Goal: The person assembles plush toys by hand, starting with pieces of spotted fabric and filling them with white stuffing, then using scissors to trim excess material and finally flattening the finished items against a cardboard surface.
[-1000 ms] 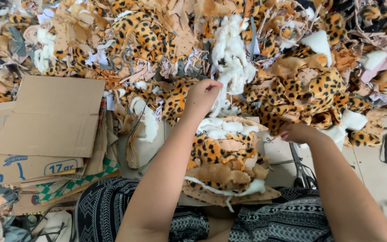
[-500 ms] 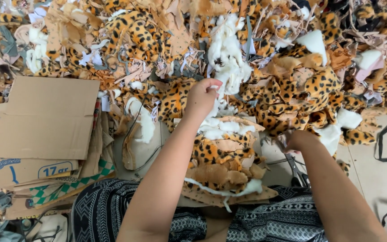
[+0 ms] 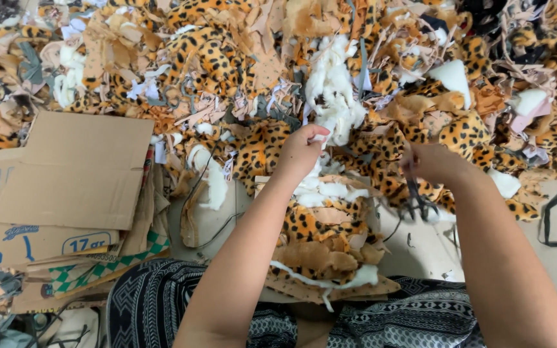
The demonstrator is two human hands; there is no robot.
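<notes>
most of the leopard-print scraps (image 3: 369, 77) lay unsorted in a wide heap on the floor, so plenty seemed left. only a small stack of cut pieces (image 3: 320, 248) sat before the knees. left hand (image 3: 301, 151) pinched white stuffing (image 3: 333, 96) at the heap's edge; right hand (image 3: 433, 164) closed around dark scissors (image 3: 417, 203). flattened cardboard (image 3: 75, 171) lay at the left.
</notes>
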